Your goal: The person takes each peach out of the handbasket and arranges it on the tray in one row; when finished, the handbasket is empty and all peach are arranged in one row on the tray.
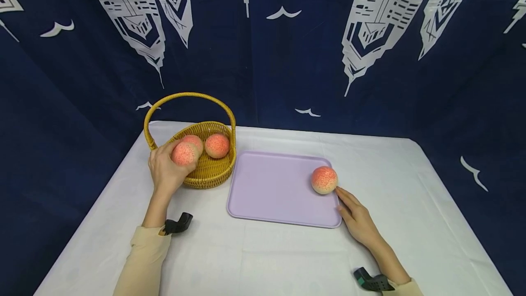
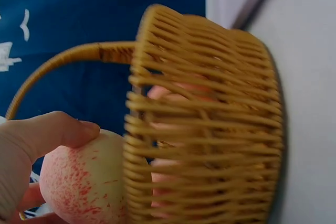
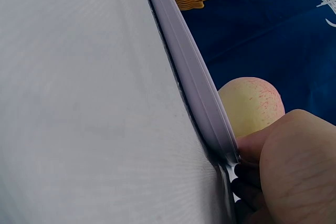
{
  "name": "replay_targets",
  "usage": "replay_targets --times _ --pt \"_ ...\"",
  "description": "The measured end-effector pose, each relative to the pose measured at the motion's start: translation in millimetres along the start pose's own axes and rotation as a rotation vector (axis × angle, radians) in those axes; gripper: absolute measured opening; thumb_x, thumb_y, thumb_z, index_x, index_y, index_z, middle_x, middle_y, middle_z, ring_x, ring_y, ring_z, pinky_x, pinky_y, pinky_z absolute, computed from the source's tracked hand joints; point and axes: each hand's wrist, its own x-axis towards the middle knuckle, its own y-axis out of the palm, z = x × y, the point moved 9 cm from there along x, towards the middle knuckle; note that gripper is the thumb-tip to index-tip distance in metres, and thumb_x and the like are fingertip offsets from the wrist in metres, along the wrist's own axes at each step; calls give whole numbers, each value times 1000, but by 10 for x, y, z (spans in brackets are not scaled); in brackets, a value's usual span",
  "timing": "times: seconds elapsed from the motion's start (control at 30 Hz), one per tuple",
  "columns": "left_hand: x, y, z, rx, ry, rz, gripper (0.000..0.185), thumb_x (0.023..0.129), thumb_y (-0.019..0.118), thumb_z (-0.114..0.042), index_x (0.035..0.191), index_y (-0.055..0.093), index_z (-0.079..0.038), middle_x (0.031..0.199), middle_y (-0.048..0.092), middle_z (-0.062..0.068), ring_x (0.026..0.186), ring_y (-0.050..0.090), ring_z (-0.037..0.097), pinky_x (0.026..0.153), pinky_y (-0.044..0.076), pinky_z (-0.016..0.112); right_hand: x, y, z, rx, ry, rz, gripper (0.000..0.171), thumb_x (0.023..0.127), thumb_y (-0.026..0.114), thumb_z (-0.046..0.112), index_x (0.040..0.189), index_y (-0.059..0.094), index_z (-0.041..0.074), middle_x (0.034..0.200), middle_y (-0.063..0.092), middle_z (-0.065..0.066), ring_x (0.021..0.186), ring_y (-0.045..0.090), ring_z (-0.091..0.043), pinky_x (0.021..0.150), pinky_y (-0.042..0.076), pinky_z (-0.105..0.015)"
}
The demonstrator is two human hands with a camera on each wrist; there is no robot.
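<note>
In the head view, my left hand (image 1: 170, 168) grips a pink-and-cream peach (image 1: 184, 154) at the near left side of the yellow wicker basket (image 1: 209, 182). The left wrist view shows the thumb on top of this peach (image 2: 86, 182), beside the basket rim (image 2: 139, 77). Two other peaches lie inside the basket, one (image 1: 217, 145) on the right and one (image 1: 194, 140) partly hidden. My right hand (image 1: 361, 223) touches the right edge of a lilac tray (image 1: 275, 191) with mostly straight fingers. Near its fingertips another peach (image 1: 324, 180) sits on the tray.
A white cloth (image 1: 279, 255) covers the table. The basket's tall arched handle (image 1: 189, 94) rises over its opening. Behind the table hangs a dark blue curtain (image 1: 279, 67) with white building and bird prints. Each wrist wears a black camera mount (image 1: 178, 223).
</note>
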Motion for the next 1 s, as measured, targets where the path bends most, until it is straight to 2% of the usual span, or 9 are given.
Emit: replay_targets --times 0.27,0.33,0.43,0.53,0.6,0.73,0.87,1.0 --pt "-48 -22 -243 -135 6 34 69 65 83 -3 130 60 -4 133 56 19 125 49 39 105 36 59 -3 -22 10 0 0 -9 46 96 54 4 140 47 -5 143 48 -25 130 43 -50 102 10 3" --pt "-84 11 -331 -158 20 56 69 64 83 -4 130 60 -4 133 56 18 125 49 37 103 39 59 -5 -21 13 1 0 -6 46 96 54 4 141 47 -5 143 48 -25 130 43 -49 102 11 3" --pt "-150 111 -459 -177 31 101 73 63 84 -9 131 58 -3 131 57 18 123 52 36 103 37 57 -6 -15 12 2 -3 -2 46 96 54 4 141 47 -5 143 48 -25 130 43 -50 103 11 2" --pt "-229 265 -601 -184 36 153 77 62 86 -13 131 55 -3 127 59 19 118 55 36 101 36 55 -2 -19 2 0 -6 -5 46 96 54 3 140 47 -5 143 48 -25 130 43 -50 103 11 2" --pt "-281 394 -706 -195 52 185 76 61 86 -14 130 55 -3 121 62 19 112 57 36 97 39 52 1 -24 -1 -5 -4 -6 46 96 54 3 140 47 -5 143 48 -25 130 43 -49 102 11 3" --pt "-374 669 -920 -241 95 237 72 62 85 -15 128 57 -5 120 62 16 112 57 33 96 43 50 -4 -22 -1 0 2 -2 46 96 54 3 141 47 -5 143 48 -24 130 43 -49 102 11 3" --pt "-450 957 -1090 -287 104 270 72 62 85 -17 128 58 -9 121 61 14 112 57 31 96 43 50 -5 -20 14 8 -3 -9 46 96 55 3 140 48 -4 143 48 -24 131 42 -49 102 11 2" --pt "-525 1266 -1233 -289 105 292 70 62 85 -19 127 59 -11 119 61 13 110 58 30 94 45 49 -4 -21 23 9 -8 -16 46 96 55 3 141 48 -3 143 49 -23 131 43 -49 102 11 3"
